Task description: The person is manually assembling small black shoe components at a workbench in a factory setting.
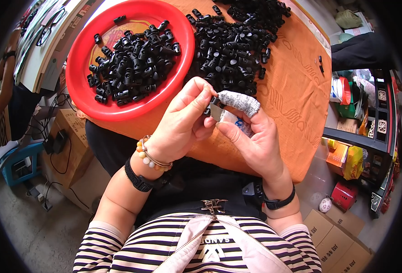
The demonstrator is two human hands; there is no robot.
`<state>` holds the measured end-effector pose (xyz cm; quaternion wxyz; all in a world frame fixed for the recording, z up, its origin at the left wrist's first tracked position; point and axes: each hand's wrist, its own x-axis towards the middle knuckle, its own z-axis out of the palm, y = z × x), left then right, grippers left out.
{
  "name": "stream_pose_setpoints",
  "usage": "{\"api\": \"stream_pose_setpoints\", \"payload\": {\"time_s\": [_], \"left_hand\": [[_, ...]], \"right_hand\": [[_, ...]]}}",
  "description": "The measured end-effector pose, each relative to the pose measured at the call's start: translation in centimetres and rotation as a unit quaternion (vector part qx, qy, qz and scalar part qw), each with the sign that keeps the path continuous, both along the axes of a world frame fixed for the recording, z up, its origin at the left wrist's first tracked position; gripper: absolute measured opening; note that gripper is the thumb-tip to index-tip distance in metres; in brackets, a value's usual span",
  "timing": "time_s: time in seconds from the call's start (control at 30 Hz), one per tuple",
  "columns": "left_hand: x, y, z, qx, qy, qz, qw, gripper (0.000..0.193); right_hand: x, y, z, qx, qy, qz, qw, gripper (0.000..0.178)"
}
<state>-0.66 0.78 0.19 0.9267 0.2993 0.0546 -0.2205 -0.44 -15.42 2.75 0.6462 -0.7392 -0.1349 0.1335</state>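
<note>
Over the near edge of the orange-covered table, my left hand (186, 116) pinches a small black cord lock (207, 110) between thumb and fingertips; the fingers hide most of it. My right hand (258, 139) comes in close from the other side, with a grey knitted cover on its index finger (239, 101). It grips a flat metal blade (217, 112) whose handle is wrapped in white with blue marks. The blade's tip lies at the cord lock; whether they touch I cannot tell. Behind my left hand is a red round tray (80, 98) holding many black cord locks.
A heap of loose black plastic parts (230, 50) covers the table beside the tray. Two small dark pieces (321, 64) lie near the orange cloth's (296, 104) right edge. Shelves (360, 136) stand right, cartons (337, 241) lower right. Another person's arm (3, 86) shows far left.
</note>
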Motion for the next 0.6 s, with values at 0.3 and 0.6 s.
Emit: {"api": "stream_pose_setpoints", "payload": {"time_s": [0.3,0.6], "left_hand": [[-0.02,-0.1,0.02,0.0,-0.009,0.009,1.0,0.013],[-0.13,0.03,-0.07,-0.006,-0.018,-0.005,1.0,0.013]], "right_hand": [[-0.17,0.5,0.1,0.021,-0.033,-0.004,0.999,0.036],[0.07,-0.27,0.43,-0.031,0.004,0.003,0.999,0.032]]}}
